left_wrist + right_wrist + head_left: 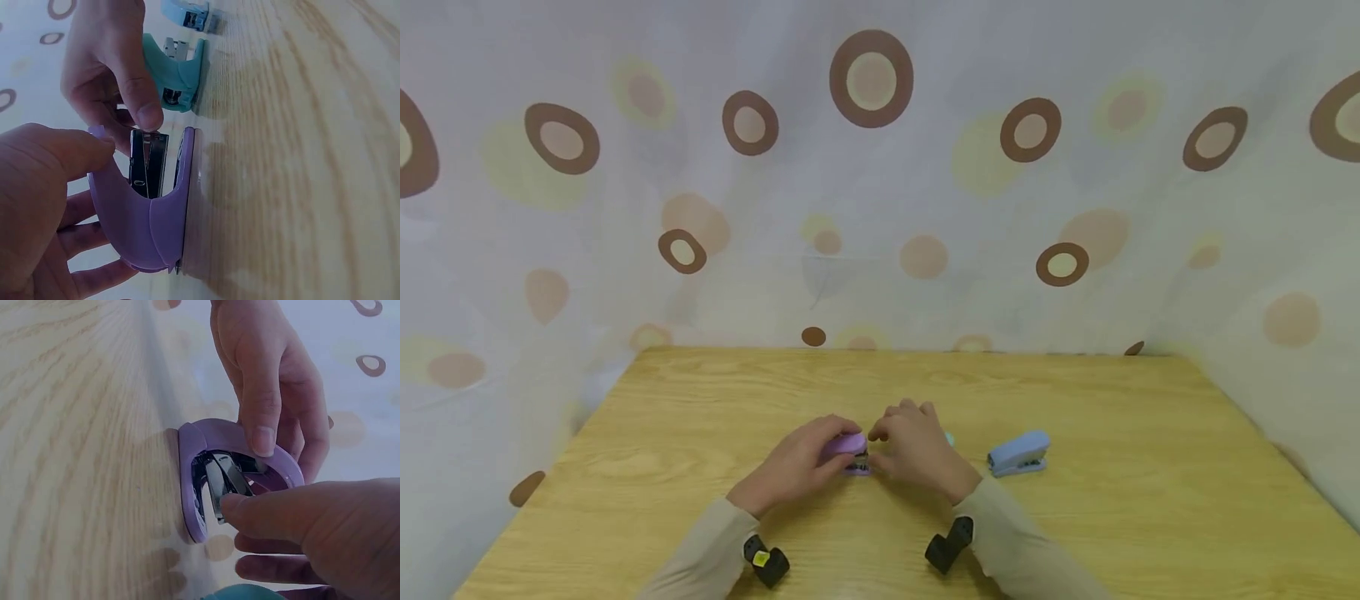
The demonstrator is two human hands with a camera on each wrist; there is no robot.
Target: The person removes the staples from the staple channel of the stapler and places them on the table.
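Note:
A purple stapler point(848, 444) stands on the table with its top cover lifted away from the dark metal magazine point(149, 164). My left hand point(801, 460) holds it, thumb and fingers around the purple cover. At its front end, my right hand point(917, 448) has its thumb point(247, 509) against the tip of the magazine, with a bent finger close behind. What that finger touches is partly hidden. Beyond the right hand, a teal stapler point(175, 72) stands on the table, mostly covered by that hand in the head view.
A light blue stapler point(1019, 453) lies to the right of my right hand. The wooden table point(700, 400) runs back to a patterned cloth point(880, 208) that hangs behind it and at both sides. A small black camera point(951, 546) is strapped to each wrist.

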